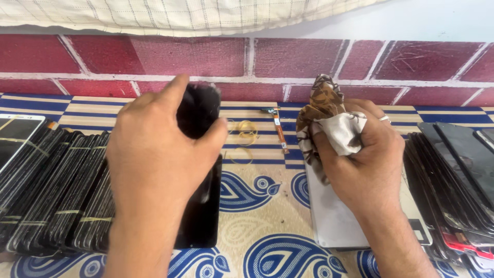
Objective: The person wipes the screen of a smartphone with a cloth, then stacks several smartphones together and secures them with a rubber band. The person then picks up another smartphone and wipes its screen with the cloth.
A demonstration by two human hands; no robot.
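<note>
Lying along the left edge of the table [267, 206], a dense row of black phone screens [56, 190] leans one on another, some bound with thin rubber bands, and a light-framed screen [15, 136] sits at the far left. Just right of that row, the left hand [154, 159] is closed around a black phone screen [198, 110], thumb on its right side and fingers wrapped over its left, so that the panel's upper end rises above the knuckles. Under this hand another black screen [200, 216] lies flat on the patterned blue-and-cream table cover. Further back, near the red brick-pattern wall [206, 59], a few loose rubber bands [247, 131] and a thin orange flex cable [279, 131] rest on the cover. To the right, the right hand [365, 159], a ring on one finger, is bunched tight around a brown-and-white patterned cloth [329, 118], held above a pale screen panel [339, 221] that lies flat. Along the right edge of the table a second stack of dark screens [453, 170] overlaps, well apart from the held screen.
</note>
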